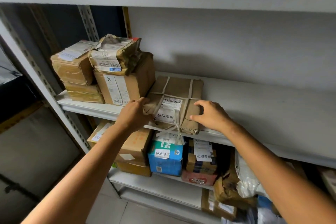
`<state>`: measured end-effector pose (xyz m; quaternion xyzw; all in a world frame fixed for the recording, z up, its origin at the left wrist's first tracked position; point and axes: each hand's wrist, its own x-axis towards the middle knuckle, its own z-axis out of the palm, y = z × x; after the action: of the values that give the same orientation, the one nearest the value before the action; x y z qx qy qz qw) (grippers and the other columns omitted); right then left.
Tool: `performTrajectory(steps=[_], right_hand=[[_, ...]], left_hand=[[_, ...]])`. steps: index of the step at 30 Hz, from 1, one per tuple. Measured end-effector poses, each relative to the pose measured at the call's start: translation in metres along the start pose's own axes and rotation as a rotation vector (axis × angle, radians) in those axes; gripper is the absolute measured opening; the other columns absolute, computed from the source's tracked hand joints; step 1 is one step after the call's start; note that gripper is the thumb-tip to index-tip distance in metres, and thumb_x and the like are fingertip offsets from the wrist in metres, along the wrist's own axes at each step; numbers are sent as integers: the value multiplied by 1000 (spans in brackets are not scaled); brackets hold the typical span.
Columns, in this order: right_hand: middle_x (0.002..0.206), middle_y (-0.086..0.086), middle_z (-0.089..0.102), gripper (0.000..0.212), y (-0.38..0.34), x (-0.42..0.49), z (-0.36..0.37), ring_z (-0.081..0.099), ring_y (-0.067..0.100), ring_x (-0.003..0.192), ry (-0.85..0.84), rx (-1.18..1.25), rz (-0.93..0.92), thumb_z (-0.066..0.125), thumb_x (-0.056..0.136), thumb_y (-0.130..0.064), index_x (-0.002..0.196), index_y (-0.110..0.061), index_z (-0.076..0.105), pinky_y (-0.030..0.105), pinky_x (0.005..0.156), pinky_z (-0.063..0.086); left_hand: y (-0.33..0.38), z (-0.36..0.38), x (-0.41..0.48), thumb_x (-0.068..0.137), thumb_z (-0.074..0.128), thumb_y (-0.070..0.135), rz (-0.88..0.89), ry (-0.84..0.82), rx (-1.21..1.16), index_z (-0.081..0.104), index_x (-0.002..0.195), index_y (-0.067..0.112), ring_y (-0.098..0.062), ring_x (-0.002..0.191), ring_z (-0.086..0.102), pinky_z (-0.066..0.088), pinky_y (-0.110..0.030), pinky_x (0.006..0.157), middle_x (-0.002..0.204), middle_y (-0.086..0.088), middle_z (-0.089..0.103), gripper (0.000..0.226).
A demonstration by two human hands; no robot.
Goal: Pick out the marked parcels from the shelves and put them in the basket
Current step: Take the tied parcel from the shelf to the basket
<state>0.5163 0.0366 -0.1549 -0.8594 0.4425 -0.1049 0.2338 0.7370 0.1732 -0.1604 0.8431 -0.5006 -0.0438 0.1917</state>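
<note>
The flat brown paper parcel [174, 94], tied with white string, lay at the centre of the frame on the grey metal shelf [263, 96], its near edge overhanging the lip. It looked soft-skinned, limp at the corners and probably moderately heavy; best held under both near corners, not by the string. The left hand [135, 114] gripped its left corner with curled fingers; the right hand [211, 116] had fingers arched apart, thumb touching the right corner, not closed. Just left, a tall brown cardboard box [127, 85] bearing a torn brown parcel [116, 54] touched the parcel's far left corner and might snag it
</note>
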Motion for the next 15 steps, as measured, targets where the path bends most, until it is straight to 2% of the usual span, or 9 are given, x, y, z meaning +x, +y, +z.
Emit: performTrajectory(steps=[5, 9, 12, 15], right_hand=[[141, 7, 55, 72, -3, -4, 3, 52, 24, 126, 18, 38, 30, 78, 80, -42, 140, -12, 52, 30, 99, 41], [124, 14, 64, 63, -6, -11, 0, 59, 29, 112, 19, 56, 73, 79, 78, -42, 123, -1, 61, 39, 96, 49], [117, 19, 66, 61, -1, -17, -5, 62, 32, 106, 33, 105, 114, 80, 78, -41, 116, 4, 63, 46, 94, 51], [117, 9, 65, 50, 5, -24, -6, 59, 21, 98, 64, 164, 150, 81, 79, -32, 118, -6, 64, 31, 82, 48]], left_hand=[[3, -2, -3, 83, 76, 42, 9, 14, -4, 52, 139, 20, -29, 108, 59, 49, -37, 85, 121, -12, 66, 64], [10, -4, -10, 81, 78, 41, -15, -21, -38, 53, 138, 18, -30, 110, 60, 49, -37, 86, 124, -12, 65, 67], [8, -4, -14, 84, 77, 35, -38, -59, -132, 57, 133, 17, -25, 101, 63, 56, -37, 81, 120, -11, 66, 56], [2, -3, -13, 85, 76, 32, -98, -127, -268, 57, 131, 20, -18, 85, 65, 60, -33, 63, 108, -8, 66, 51]])
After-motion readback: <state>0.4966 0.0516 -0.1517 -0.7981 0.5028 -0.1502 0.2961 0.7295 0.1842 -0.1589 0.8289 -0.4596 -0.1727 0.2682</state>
